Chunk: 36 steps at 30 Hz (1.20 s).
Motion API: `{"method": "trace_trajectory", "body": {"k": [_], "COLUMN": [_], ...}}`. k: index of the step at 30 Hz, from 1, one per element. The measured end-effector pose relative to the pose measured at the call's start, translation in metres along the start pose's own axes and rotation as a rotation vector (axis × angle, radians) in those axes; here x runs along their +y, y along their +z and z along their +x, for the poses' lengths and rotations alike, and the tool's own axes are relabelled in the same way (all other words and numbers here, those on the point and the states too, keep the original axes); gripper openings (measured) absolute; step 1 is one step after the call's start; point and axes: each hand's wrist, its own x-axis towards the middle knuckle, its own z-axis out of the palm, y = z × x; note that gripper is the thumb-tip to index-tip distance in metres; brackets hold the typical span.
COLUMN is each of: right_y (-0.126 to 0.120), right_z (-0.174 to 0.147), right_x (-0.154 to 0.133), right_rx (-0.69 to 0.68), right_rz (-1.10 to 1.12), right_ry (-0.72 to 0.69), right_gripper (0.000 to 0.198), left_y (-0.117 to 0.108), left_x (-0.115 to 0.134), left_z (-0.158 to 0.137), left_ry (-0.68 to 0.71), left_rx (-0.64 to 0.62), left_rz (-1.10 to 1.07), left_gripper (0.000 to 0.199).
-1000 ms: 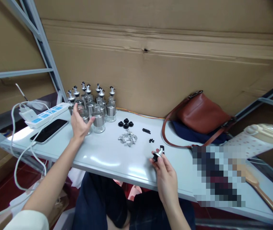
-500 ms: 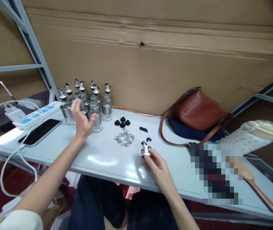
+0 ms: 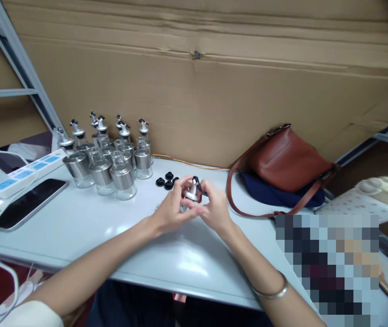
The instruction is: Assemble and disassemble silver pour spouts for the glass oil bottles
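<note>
Between my two hands, above the middle of the table, is a silver pourer spout with a black flip cap on top. My left hand has its fingers closed round the spout's left side and underside. From the right, my right hand grips it too, fingers curled by the black cap. Just behind the hands lie several black ringed stoppers, partly covered by my fingers. Most of the loose silver spout parts are hidden by my left hand. Glass oil bottles with metal bands stand at the left, some topped with spouts.
At the left lie a white power strip with cables and a phone. A brown leather bag rests on dark blue cloth at the right, beside a blurred-out patch. Cardboard walls off the back.
My left hand has come from beside the bottles to the spout and closed on it. My right hand has raised the spout slightly and moved left. The view has shifted.
</note>
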Motion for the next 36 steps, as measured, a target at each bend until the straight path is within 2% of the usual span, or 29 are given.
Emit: {"method": "trace_trajectory", "body": {"k": [2, 6, 9, 12, 14, 16, 19, 23, 26, 29, 33, 36], "right_y": [0.002, 0.001, -0.003, -0.008, -0.012, -0.014, -0.014, -0.010, -0.007, -0.006, -0.007, -0.007], "right_z": [-0.006, -0.015, -0.015, -0.011, -0.009, -0.007, -0.006, -0.009, -0.013, -0.016, -0.017, -0.017], "right_x": [0.007, 0.005, 0.000, -0.001, 0.003, 0.007, 0.012, 0.011, 0.007, 0.003, -0.002, -0.003], "right_rx": [-0.017, -0.046, -0.102, -0.089, -0.058, -0.051, -0.108, -0.163, -0.084, -0.011, 0.009, 0.021], "right_rz": [-0.029, -0.062, -0.042, -0.111, -0.158, -0.174, -0.176, -0.167, -0.149, -0.166, -0.180, -0.168], "right_ry": [-0.090, -0.233, -0.282, -0.295, -0.282, -0.258, -0.264, -0.316, -0.333, -0.344, -0.368, -0.383], "right_gripper": [0.049, 0.052, 0.051, 0.039, 0.033, 0.040, 0.058, 0.053, 0.052, 0.054, 0.057, 0.060], "left_y": [0.001, 0.000, -0.003, -0.004, -0.002, 0.000, 0.001, 0.001, 0.006, 0.013, 0.021, 0.024], "left_x": [-0.003, -0.002, 0.001, 0.001, 0.001, 0.000, 0.002, 0.007, 0.011, 0.016, 0.022, 0.025], "left_z": [-0.006, -0.013, -0.011, -0.009, -0.010, -0.012, -0.013, -0.012, -0.015, -0.021, -0.026, -0.028], "left_ry": [0.017, 0.167, 0.295, 0.375, 0.361, 0.326, 0.280, 0.274, 0.319, 0.304, 0.300, 0.325], "left_rx": [-0.026, 0.006, 0.005, 0.079, 0.121, 0.118, 0.058, 0.003, 0.049, 0.052, 0.017, 0.019], "left_rz": [0.040, 0.099, 0.159, 0.209, 0.221, 0.225, 0.228, 0.224, 0.131, 0.031, -0.109, -0.127], "left_gripper": [0.074, 0.076, 0.056, 0.036, 0.029, 0.027, 0.022, 0.017, 0.016, 0.021, 0.020, 0.015]}}
